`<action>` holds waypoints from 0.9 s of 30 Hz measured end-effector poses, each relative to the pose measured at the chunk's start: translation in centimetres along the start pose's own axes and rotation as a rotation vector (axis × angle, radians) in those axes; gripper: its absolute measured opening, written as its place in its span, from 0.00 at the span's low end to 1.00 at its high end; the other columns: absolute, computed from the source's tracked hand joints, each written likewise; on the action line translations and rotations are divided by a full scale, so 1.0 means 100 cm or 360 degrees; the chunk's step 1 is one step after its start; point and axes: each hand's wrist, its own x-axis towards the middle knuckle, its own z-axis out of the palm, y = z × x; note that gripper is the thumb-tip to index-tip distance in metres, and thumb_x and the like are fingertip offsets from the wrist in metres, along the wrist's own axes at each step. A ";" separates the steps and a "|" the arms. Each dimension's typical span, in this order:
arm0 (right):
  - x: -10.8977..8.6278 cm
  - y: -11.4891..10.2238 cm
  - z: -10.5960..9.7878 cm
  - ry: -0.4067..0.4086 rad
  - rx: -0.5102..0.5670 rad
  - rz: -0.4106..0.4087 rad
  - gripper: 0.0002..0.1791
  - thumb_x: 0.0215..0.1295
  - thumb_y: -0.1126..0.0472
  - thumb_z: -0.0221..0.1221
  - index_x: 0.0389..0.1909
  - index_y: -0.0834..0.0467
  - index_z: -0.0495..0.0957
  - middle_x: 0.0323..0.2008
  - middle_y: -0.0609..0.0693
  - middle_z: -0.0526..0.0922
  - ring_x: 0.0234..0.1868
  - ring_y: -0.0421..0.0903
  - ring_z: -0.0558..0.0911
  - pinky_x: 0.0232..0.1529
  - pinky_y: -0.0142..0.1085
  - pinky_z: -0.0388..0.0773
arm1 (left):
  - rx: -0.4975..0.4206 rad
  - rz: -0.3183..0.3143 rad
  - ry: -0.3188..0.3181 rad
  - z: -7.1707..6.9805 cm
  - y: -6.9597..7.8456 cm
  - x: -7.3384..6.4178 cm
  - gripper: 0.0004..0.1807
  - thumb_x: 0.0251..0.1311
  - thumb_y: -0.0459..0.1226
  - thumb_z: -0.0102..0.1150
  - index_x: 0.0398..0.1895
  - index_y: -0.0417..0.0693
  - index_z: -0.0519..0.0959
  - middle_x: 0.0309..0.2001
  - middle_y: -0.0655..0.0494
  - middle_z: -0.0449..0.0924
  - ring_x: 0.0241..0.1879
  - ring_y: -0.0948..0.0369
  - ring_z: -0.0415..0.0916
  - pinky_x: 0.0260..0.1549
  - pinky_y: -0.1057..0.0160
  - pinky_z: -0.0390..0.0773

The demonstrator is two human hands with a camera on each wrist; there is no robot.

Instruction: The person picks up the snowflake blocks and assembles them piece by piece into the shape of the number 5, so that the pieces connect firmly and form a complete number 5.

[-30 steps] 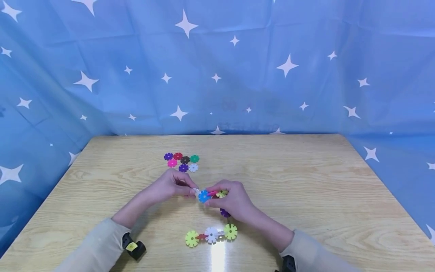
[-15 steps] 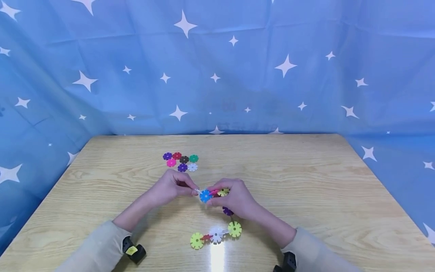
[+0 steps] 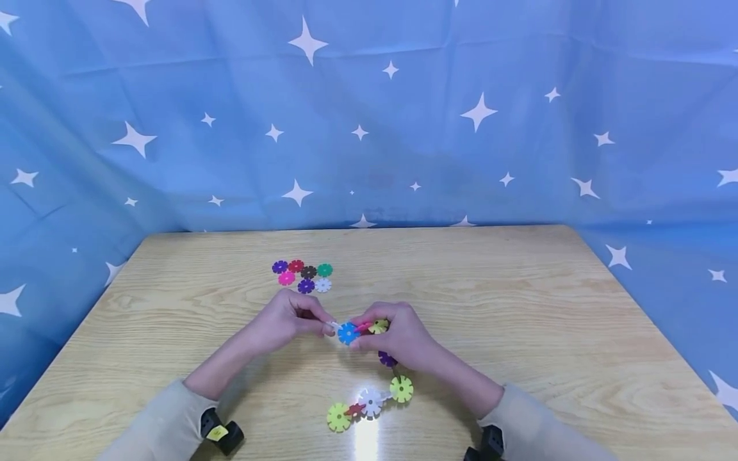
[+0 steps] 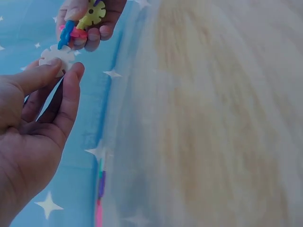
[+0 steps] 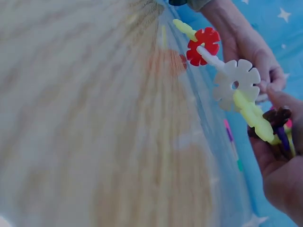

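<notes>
My left hand (image 3: 282, 325) pinches a white notched plastic disc (image 4: 57, 60) between thumb and fingers. Its edge meets a blue notched disc (image 3: 348, 333); whether the slots are fully engaged I cannot tell. Thumb and fingers of my right hand (image 3: 399, 336) grip the blue disc's end of a chain of interlocked snowflake discs. From there the chain runs through a pink disc (image 3: 362, 327), a yellow one (image 3: 378, 326) and a purple one (image 3: 387, 358). Past a brown disc (image 5: 279, 115), its lower part has yellow, white (image 5: 236, 85) and red (image 5: 203, 46) discs. My right hand hides part of it.
Several loose discs lie grouped on the wooden table (image 3: 490, 288) beyond my left hand, among them a green disc (image 3: 325, 270) and a pink disc (image 3: 286, 278). A blue star-patterned cloth (image 3: 369, 115) hangs behind the table.
The chain's lower end has swung to the right and slightly toward me. Both hands keep their holds, with the white and blue discs still edge to edge.
</notes>
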 end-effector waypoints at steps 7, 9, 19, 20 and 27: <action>-0.002 0.000 -0.003 -0.0043 -0.0024 -0.0115 0.17 0.53 0.59 0.78 0.45 0.54 0.89 0.38 0.42 0.88 0.41 0.46 0.84 0.39 0.35 0.81 | 0.0052 0.0071 -0.0068 -0.001 0.010 -0.002 0.03 0.62 0.26 0.68 0.34 0.38 0.89 0.32 0.50 0.87 0.32 0.50 0.84 0.31 0.63 0.82; -0.002 0.001 -0.002 -0.0047 -0.0024 -0.0121 0.17 0.52 0.59 0.78 0.45 0.54 0.89 0.38 0.42 0.87 0.41 0.45 0.84 0.41 0.36 0.81 | 0.0064 0.0063 -0.0087 -0.001 0.012 -0.002 0.03 0.62 0.26 0.68 0.34 0.38 0.89 0.33 0.50 0.87 0.33 0.49 0.85 0.33 0.62 0.84; -0.005 0.000 0.000 -0.0030 0.0034 -0.0131 0.19 0.50 0.62 0.78 0.45 0.55 0.89 0.38 0.43 0.87 0.42 0.47 0.84 0.41 0.37 0.82 | 0.0109 0.0035 -0.0058 0.003 0.019 -0.004 0.02 0.61 0.27 0.69 0.34 0.40 0.89 0.31 0.52 0.87 0.31 0.57 0.83 0.29 0.67 0.79; -0.006 0.000 0.000 -0.0028 0.0036 -0.0128 0.19 0.50 0.62 0.78 0.45 0.55 0.89 0.38 0.43 0.87 0.42 0.47 0.84 0.41 0.37 0.82 | 0.0102 0.0029 -0.0058 0.003 0.018 -0.004 0.02 0.61 0.27 0.69 0.34 0.40 0.89 0.31 0.52 0.87 0.30 0.57 0.82 0.28 0.67 0.79; -0.005 0.002 0.003 0.0025 -0.0044 -0.0086 0.18 0.51 0.60 0.78 0.45 0.54 0.89 0.38 0.41 0.87 0.44 0.45 0.83 0.47 0.41 0.80 | 0.0147 0.0046 -0.0039 0.004 0.013 0.000 0.03 0.61 0.26 0.69 0.34 0.41 0.89 0.32 0.54 0.86 0.31 0.58 0.80 0.30 0.67 0.78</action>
